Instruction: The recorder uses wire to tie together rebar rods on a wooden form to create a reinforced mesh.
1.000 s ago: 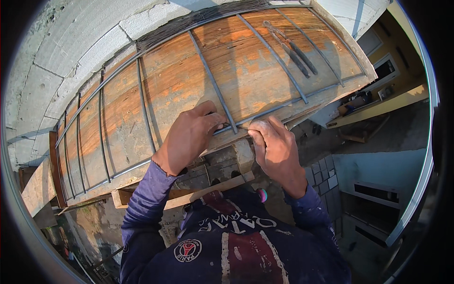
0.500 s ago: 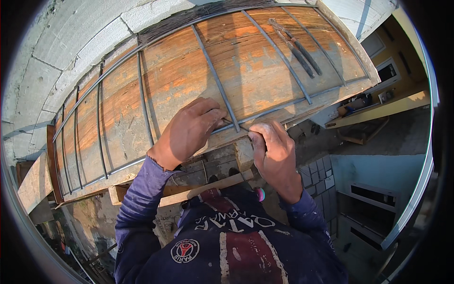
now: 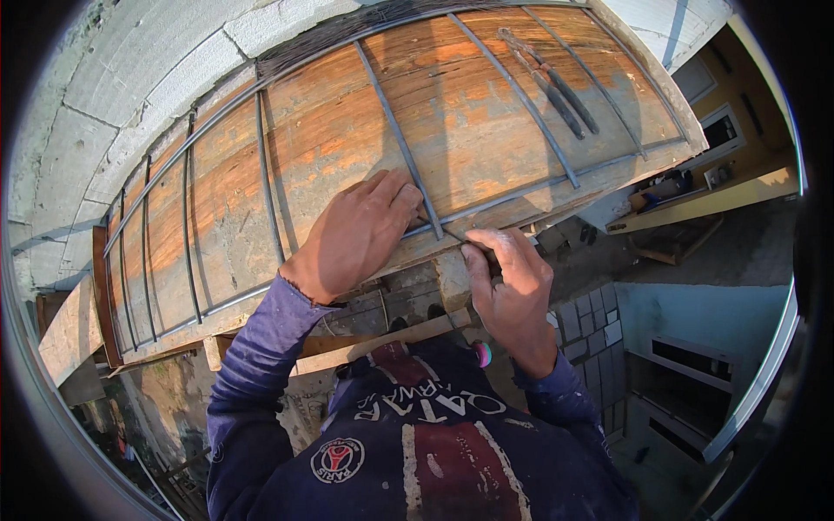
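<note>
A thin wire (image 3: 453, 234) passes by the crossing of a steel cross bar (image 3: 401, 143) and the near long bar (image 3: 486, 207). My right hand (image 3: 514, 291) pinches its near end between thumb and forefinger, just past the board edge. On the other side of the crossing, my left hand (image 3: 352, 233) lies low over the board with fingers bent and pressed together. Its fingertips sit beside the cross bar, and what they hold is hidden. The bars lie over a worn orange-brown wooden board (image 3: 334, 113).
Pincers with dark handles (image 3: 563, 100) lie on the board between bars at the far right. Pale block wall (image 3: 139, 95) borders the far left side. Thin dark rods (image 3: 321, 43) bundle along the far edge. Beyond the near edge the view drops to paving (image 3: 586, 326) below.
My left hand has flattened and its fingers have shifted slightly up along the cross bar. My right hand has moved slightly right and down, still pinching the wire. The view has shifted a little.
</note>
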